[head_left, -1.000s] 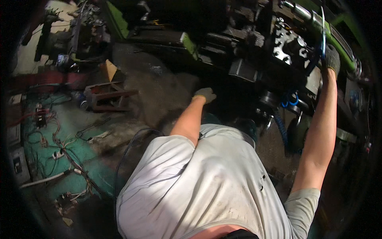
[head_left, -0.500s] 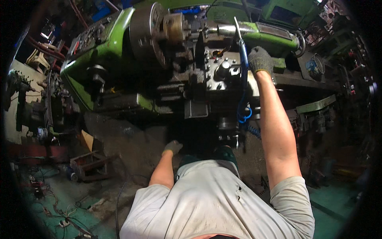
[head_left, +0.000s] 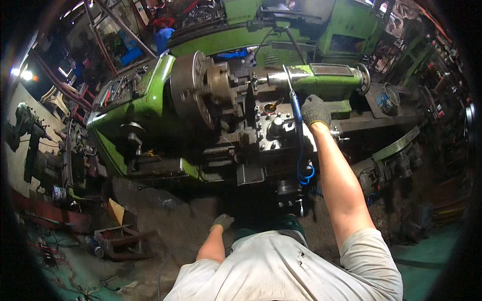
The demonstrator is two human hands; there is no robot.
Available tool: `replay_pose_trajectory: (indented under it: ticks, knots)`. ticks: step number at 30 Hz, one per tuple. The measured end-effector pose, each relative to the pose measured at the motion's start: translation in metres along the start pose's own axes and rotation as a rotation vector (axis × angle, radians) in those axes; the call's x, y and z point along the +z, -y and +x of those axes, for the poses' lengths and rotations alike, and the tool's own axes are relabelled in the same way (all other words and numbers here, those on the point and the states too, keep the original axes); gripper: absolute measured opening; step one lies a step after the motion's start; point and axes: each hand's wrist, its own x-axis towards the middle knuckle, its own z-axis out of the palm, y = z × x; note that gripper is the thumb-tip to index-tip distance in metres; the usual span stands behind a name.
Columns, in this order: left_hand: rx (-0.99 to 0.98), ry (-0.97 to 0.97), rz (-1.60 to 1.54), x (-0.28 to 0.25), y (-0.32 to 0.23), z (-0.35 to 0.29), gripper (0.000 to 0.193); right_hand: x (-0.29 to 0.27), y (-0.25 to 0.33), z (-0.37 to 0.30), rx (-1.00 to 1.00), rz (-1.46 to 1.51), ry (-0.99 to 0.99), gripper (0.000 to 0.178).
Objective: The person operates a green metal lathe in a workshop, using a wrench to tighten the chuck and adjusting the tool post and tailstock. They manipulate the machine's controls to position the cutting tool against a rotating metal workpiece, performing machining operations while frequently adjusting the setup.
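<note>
My right hand (head_left: 316,110), in a grey knitted glove, is closed around a blue air blow gun (head_left: 295,104) over the carriage of a green lathe (head_left: 150,95). The gun's thin metal nozzle points away from me toward the tailstock (head_left: 321,78). A blue hose (head_left: 306,176) hangs from the gun, looping below. Just left of it is the tool post (head_left: 275,128), with a small cup and brush (head_left: 270,108) behind. My left hand (head_left: 223,220), also gloved, hangs low by my thigh, away from the machine. Its fingers are too small and dark to make out.
The large chuck (head_left: 188,90) stands left of the carriage. Small tools lie on the headstock (head_left: 125,85). A round tin (head_left: 387,99) sits on the bed's right end. A rusty metal frame (head_left: 120,241) and loose cables (head_left: 65,271) are on the floor at left.
The view has tilted up, so the lathe sits lower in the picture and more of the background shows. My right hand and the air blow gun keep about the same place over the carriage.
</note>
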Motion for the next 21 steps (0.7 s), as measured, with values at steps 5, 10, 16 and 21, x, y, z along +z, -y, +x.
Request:
replay_pose_trajectory:
  ticks: [5, 10, 16, 21]
  knots:
    - [0.003, 0.050, 0.012, 0.005, 0.002, -0.001, 0.050, -0.004, 0.001, -0.006, 0.001, -0.010, 0.002, 0.032]
    - [0.025, 0.030, 0.006, 0.009, 0.011, -0.001, 0.051, -0.003, 0.003, -0.007, 0.018, 0.007, -0.006, 0.033]
    - [0.046, -0.014, 0.002, 0.012, 0.012, -0.003, 0.056, -0.003, -0.006, -0.002, 0.015, 0.010, 0.003, 0.032]
    - [-0.077, 0.074, -0.027, 0.020, 0.017, -0.001, 0.055, -0.012, 0.003, -0.007, -0.004, -0.027, 0.045, 0.033]
